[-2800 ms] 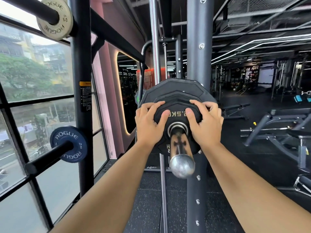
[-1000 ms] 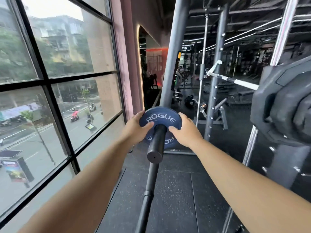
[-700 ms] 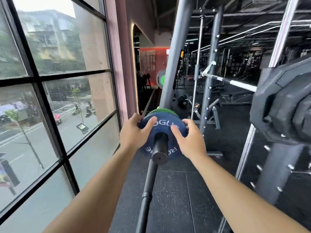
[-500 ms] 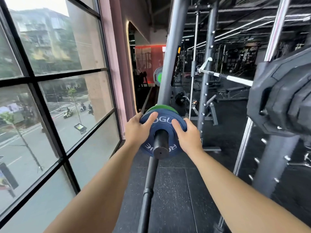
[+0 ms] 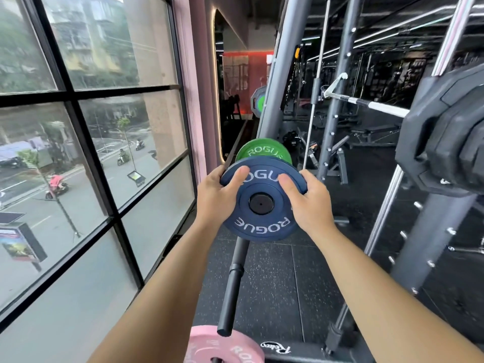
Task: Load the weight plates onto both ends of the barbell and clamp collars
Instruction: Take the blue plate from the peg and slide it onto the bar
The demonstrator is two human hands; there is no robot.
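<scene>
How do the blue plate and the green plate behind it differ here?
The blue plate is gripped at its rim by the left hand and right hand; the green plate is untouched. The blue one is nearer and shows its whole face and centre hole, while the green one is mostly hidden behind it, only its upper part visible. Both are round and carry white ROGUE lettering.
</scene>
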